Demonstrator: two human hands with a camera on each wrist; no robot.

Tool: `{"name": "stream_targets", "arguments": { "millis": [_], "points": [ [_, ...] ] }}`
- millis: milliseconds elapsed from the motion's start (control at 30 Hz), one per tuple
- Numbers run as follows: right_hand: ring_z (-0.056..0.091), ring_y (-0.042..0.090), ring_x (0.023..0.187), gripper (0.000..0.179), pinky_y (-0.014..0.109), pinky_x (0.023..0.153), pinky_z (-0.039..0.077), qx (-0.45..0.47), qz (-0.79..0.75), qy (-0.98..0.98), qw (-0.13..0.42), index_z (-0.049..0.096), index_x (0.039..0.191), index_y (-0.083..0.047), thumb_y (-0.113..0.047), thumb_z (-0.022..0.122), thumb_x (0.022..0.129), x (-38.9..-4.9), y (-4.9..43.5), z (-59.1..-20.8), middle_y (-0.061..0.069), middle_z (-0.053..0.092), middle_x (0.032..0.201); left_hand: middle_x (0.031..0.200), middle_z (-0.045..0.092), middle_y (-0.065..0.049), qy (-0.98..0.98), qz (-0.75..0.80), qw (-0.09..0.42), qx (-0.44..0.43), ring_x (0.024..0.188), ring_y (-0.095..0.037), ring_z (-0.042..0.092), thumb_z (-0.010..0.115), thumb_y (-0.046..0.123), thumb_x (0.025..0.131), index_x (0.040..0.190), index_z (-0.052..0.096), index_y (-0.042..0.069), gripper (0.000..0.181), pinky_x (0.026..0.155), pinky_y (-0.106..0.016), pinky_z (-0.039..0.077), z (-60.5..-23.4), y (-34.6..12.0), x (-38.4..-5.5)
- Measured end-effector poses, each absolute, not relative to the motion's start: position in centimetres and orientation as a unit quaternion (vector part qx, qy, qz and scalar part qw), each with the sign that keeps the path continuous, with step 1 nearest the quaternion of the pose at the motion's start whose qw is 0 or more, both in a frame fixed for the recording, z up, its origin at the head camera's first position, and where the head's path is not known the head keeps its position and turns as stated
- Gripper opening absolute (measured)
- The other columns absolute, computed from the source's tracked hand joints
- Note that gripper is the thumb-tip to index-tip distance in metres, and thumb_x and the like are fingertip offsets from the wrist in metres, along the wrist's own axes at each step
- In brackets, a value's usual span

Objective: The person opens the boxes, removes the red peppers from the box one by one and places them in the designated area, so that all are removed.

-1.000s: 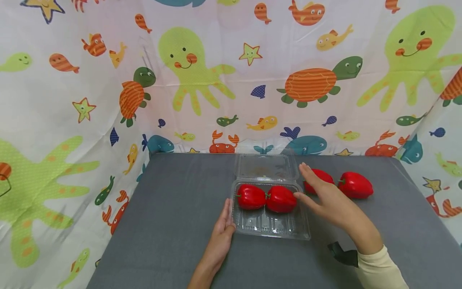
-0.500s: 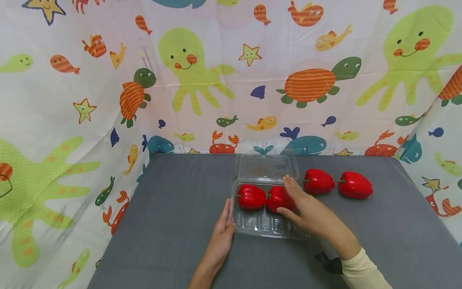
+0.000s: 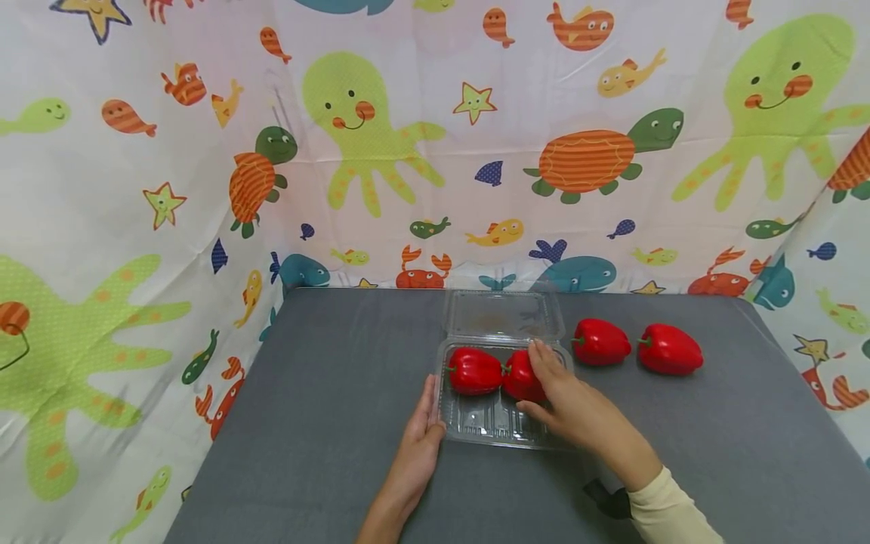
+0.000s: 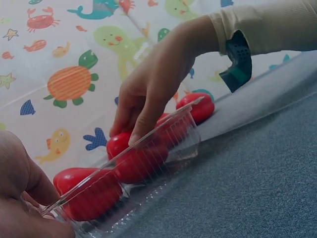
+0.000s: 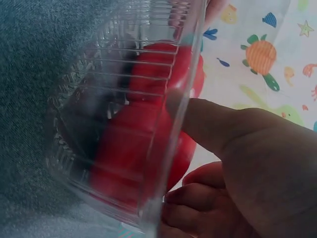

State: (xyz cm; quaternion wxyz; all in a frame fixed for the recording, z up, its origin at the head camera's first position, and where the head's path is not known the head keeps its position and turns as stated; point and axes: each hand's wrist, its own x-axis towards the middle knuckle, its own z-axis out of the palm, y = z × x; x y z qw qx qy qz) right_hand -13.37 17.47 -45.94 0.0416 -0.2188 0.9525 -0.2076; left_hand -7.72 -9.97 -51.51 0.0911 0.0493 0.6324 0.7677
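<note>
A clear plastic clamshell container (image 3: 469, 428) lies with its lid (image 3: 503, 313) folded back toward the curtain. Two red bell peppers sit side by side in its back half: a left pepper (image 3: 473, 370) and a right pepper (image 3: 520, 378). My left hand (image 3: 412, 449) holds the container's left rim between thumb and fingers. From above, my right hand (image 3: 587, 415) grips the right pepper, partly covering it in the head view. In the left wrist view, the right thumb (image 4: 143, 124) lies on that pepper's near side, with the fingers on its far side.
Two more red bell peppers, a nearer one (image 3: 601, 342) and a farther one (image 3: 671, 350), lie on the grey table (image 3: 326, 423) right of the container. A sea-animal curtain (image 3: 421, 181) hangs behind and along the sides. A dark strap (image 3: 607, 500) is at the right wrist.
My right hand has moved left from beside the container onto the right pepper inside it, uncovering a loose pepper behind. The left hand has stayed at the rim.
</note>
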Motion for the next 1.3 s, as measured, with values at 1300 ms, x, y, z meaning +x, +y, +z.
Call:
{"name": "stream_targets", "arguments": {
  "millis": [1300],
  "points": [
    [0.059,0.051,0.132,0.087,0.06,0.099,0.056,-0.209,-0.178,0.961,-0.023,0.045,0.156,0.006,-0.018,0.089,0.086,-13.9,16.2,-47.1,0.031,0.045,0.158,0.178,0.001,-0.002,0.625,0.774,0.085,0.055,0.162,-0.018,-0.002,0.029,-0.01,0.104,0.17,-0.002,0.008,0.075,0.124,-0.017,0.011,-51.7,-9.7,-7.5]
  ]
}}
